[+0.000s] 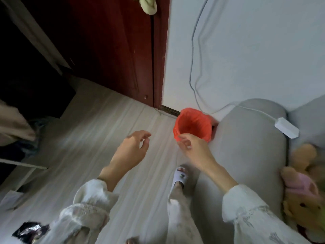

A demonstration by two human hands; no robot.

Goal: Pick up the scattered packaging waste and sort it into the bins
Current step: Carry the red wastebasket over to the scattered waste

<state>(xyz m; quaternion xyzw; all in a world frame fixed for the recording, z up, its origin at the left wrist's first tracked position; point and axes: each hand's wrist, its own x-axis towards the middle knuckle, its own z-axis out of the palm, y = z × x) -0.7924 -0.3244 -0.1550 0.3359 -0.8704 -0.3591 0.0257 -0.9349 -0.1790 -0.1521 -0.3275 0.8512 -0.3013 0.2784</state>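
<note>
- A small round bin lined with a thin orange plastic bag (pixel 192 124) stands on the pale wood-look floor (pixel 98 124), tucked against the white wall and touching the end of the grey fabric sofa arm (pixel 246 138).
- The right hand (pixel 193 148) hovers at the bin's near rim, fingers loosely curled; whether they pinch something small is too blurred to tell.
- The left hand (pixel 133 148) hangs over the floor, well left of the bin, relaxed and holding nothing.
- A crumpled black-and-silver foil wrapper (pixel 29 230) lies on the floor at lower left, well apart from the bin.
- That wrapper looks light, thin and crinkly, probably slippery when flat; pinching a raised crease near its middle should hold it best.
</note>
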